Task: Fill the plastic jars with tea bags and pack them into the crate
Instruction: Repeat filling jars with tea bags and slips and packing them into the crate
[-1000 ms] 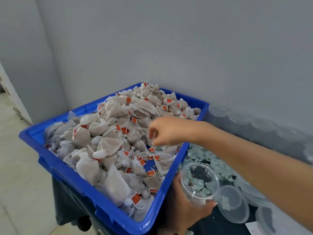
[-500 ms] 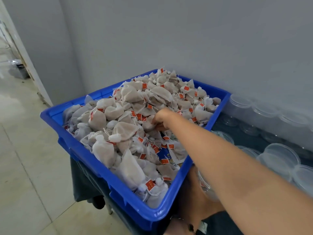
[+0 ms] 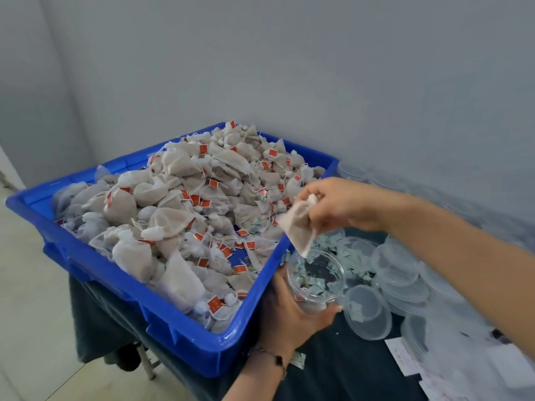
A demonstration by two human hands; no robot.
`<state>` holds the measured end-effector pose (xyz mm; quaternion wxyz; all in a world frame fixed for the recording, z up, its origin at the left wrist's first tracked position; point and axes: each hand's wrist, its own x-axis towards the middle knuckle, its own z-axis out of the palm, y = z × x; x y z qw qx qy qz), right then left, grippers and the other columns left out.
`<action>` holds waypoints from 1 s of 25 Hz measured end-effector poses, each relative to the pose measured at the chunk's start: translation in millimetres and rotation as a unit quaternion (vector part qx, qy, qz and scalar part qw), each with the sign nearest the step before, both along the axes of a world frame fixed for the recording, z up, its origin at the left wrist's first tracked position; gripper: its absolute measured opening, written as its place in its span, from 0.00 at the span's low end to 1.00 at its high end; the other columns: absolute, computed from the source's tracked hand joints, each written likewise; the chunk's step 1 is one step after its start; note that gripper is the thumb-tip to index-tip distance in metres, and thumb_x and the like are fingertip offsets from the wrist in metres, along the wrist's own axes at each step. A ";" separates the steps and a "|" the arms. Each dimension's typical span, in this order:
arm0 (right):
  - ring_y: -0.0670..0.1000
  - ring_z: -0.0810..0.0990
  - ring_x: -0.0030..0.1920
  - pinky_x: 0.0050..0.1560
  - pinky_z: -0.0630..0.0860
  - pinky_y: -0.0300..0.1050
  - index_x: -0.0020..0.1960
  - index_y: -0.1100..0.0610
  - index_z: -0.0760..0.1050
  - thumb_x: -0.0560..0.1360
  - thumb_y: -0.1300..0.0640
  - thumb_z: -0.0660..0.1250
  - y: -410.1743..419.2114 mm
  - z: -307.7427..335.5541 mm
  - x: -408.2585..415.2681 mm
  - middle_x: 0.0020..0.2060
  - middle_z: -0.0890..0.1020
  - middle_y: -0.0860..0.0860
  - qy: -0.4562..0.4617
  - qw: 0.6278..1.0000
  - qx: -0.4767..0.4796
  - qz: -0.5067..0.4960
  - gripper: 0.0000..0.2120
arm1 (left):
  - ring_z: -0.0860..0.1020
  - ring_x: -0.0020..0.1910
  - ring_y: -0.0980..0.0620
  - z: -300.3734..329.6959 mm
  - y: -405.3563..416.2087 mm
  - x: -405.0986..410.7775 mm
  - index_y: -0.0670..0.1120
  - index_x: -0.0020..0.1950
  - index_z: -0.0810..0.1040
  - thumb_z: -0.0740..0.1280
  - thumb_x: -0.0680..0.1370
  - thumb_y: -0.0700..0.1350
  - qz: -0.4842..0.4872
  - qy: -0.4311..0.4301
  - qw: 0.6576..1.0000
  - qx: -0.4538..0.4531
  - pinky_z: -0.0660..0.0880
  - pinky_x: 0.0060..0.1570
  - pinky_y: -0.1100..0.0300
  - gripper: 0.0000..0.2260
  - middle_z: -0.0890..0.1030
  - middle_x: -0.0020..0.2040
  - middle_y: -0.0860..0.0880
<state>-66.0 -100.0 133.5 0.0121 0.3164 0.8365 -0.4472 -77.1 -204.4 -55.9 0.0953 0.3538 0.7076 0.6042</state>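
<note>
Pinching one tea bag (image 3: 298, 227) in my right hand (image 3: 341, 204), arm extended above the jar (image 3: 315, 280); my left hand (image 3: 292, 314) grips that jar from below

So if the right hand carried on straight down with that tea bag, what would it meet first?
Most likely the open mouth of the clear jar held by the left hand. The tea bag pinched by the right hand hangs just above its rim, though depth is uncertain.
</note>
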 end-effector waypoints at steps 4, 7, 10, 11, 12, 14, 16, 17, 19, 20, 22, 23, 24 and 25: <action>0.48 0.83 0.40 0.36 0.79 0.36 0.47 0.51 0.77 0.69 0.65 0.70 -12.6 4.0 21.3 0.44 0.81 0.51 -0.177 0.969 0.125 0.123 0.12 | 0.76 0.56 0.51 -17.5 2.5 -2.2 0.45 0.63 0.67 0.71 0.54 0.68 -0.007 0.020 1.000 0.006 0.75 0.55 0.56 0.45 0.75 0.57 0.50; 0.46 0.82 0.41 0.37 0.80 0.37 0.48 0.46 0.76 0.71 0.60 0.71 -19.5 3.8 -3.9 0.47 0.82 0.51 -0.153 0.962 0.163 0.157 0.11 | 0.74 0.60 0.58 -22.6 0.3 -3.0 0.59 0.64 0.60 0.73 0.55 0.67 -0.022 0.018 0.999 0.035 0.70 0.59 0.65 0.42 0.73 0.59 0.56; 0.47 0.81 0.43 0.40 0.79 0.41 0.50 0.51 0.76 0.74 0.63 0.66 -17.2 -17.3 -58.8 0.49 0.80 0.48 -0.077 0.943 0.289 0.147 0.09 | 0.72 0.63 0.61 -23.2 2.1 -5.5 0.63 0.66 0.58 0.75 0.56 0.65 -0.039 0.028 0.998 0.050 0.70 0.62 0.65 0.43 0.72 0.61 0.57; 0.50 0.80 0.45 0.43 0.79 0.43 0.53 0.56 0.77 0.75 0.65 0.64 -16.5 -30.0 -76.1 0.51 0.80 0.51 -0.105 0.928 0.323 0.156 0.09 | 0.72 0.63 0.58 -22.4 2.7 -6.3 0.60 0.67 0.59 0.75 0.56 0.65 -0.034 0.030 0.998 0.039 0.71 0.63 0.60 0.44 0.72 0.62 0.55; 0.53 0.80 0.47 0.46 0.79 0.46 0.52 0.60 0.77 0.75 0.65 0.63 -13.5 -44.7 -89.6 0.50 0.81 0.55 -0.151 0.909 0.352 0.165 0.08 | 0.71 0.64 0.55 -25.0 2.4 -6.1 0.55 0.69 0.60 0.74 0.56 0.67 -0.033 0.032 0.999 0.026 0.71 0.64 0.57 0.46 0.71 0.63 0.53; 0.54 0.78 0.40 0.44 0.76 0.45 0.42 0.60 0.73 0.74 0.62 0.66 -7.3 -70.2 -103.9 0.39 0.77 0.54 -0.270 0.859 0.396 0.182 0.03 | 0.70 0.65 0.54 -27.0 0.9 -5.1 0.53 0.70 0.59 0.72 0.56 0.69 -0.038 0.036 0.999 -0.008 0.71 0.64 0.55 0.48 0.70 0.64 0.51; 0.50 0.71 0.33 0.42 0.71 0.45 0.38 0.56 0.67 0.72 0.55 0.70 1.4 -86.0 -111.2 0.34 0.71 0.51 -0.383 0.802 0.416 0.193 0.12 | 0.70 0.65 0.54 -26.5 -0.8 -5.5 0.58 0.69 0.55 0.71 0.56 0.70 -0.045 0.035 0.998 -0.005 0.72 0.63 0.55 0.47 0.69 0.65 0.50; 0.49 0.69 0.32 0.40 0.70 0.46 0.38 0.56 0.66 0.71 0.53 0.71 4.8 -89.6 -112.9 0.34 0.70 0.50 -0.407 0.790 0.415 0.196 0.14 | 0.69 0.65 0.55 -27.0 0.0 -5.4 0.60 0.68 0.52 0.71 0.56 0.70 -0.043 0.036 0.998 -0.001 0.70 0.64 0.57 0.47 0.69 0.65 0.51; 0.49 0.70 0.31 0.35 0.69 0.44 0.36 0.56 0.66 0.70 0.57 0.70 11.6 -90.9 -118.9 0.33 0.70 0.51 -0.395 0.802 0.407 0.188 0.13 | 0.67 0.65 0.59 -26.4 -0.4 -5.7 0.62 0.68 0.51 0.71 0.56 0.71 -0.035 0.054 0.998 -0.001 0.68 0.65 0.61 0.47 0.68 0.65 0.53; 0.50 0.70 0.31 0.33 0.69 0.43 0.35 0.57 0.66 0.71 0.61 0.68 16.0 -89.3 -123.4 0.33 0.71 0.52 -0.359 0.826 0.399 0.171 0.12 | 0.67 0.64 0.60 -26.2 -1.3 -6.3 0.61 0.69 0.52 0.72 0.56 0.71 -0.035 0.057 0.998 -0.002 0.69 0.64 0.61 0.48 0.68 0.64 0.55; 0.50 0.73 0.33 0.32 0.70 0.42 0.38 0.59 0.70 0.73 0.66 0.63 26.3 -82.4 -131.6 0.36 0.73 0.53 -0.255 0.875 0.395 0.118 0.06 | 0.69 0.63 0.60 -24.6 -2.0 -7.8 0.60 0.69 0.53 0.73 0.56 0.71 -0.032 0.060 0.998 -0.012 0.72 0.62 0.59 0.48 0.69 0.63 0.56; 0.51 0.75 0.36 0.34 0.72 0.42 0.44 0.60 0.73 0.74 0.67 0.61 31.6 -80.2 -135.3 0.39 0.75 0.54 -0.215 0.889 0.393 0.100 0.04 | 0.70 0.63 0.60 -24.3 -1.2 -8.4 0.57 0.70 0.54 0.73 0.57 0.71 -0.027 0.064 0.998 -0.012 0.72 0.62 0.59 0.49 0.70 0.63 0.56; 0.53 0.77 0.41 0.38 0.75 0.44 0.52 0.61 0.75 0.75 0.67 0.60 34.9 -78.9 -137.8 0.44 0.77 0.55 -0.196 0.893 0.393 0.097 0.08 | 0.70 0.64 0.60 -25.6 -0.5 -8.3 0.55 0.71 0.56 0.74 0.57 0.70 -0.031 0.058 0.998 -0.012 0.72 0.62 0.59 0.49 0.70 0.63 0.55; 0.54 0.78 0.46 0.44 0.76 0.45 0.59 0.59 0.73 0.75 0.67 0.60 37.3 -80.9 -139.2 0.51 0.78 0.56 -0.196 0.891 0.393 0.111 0.14 | 0.70 0.64 0.59 -24.9 -1.4 -9.1 0.52 0.72 0.58 0.74 0.58 0.70 -0.031 0.052 0.998 -0.008 0.72 0.63 0.58 0.49 0.70 0.63 0.54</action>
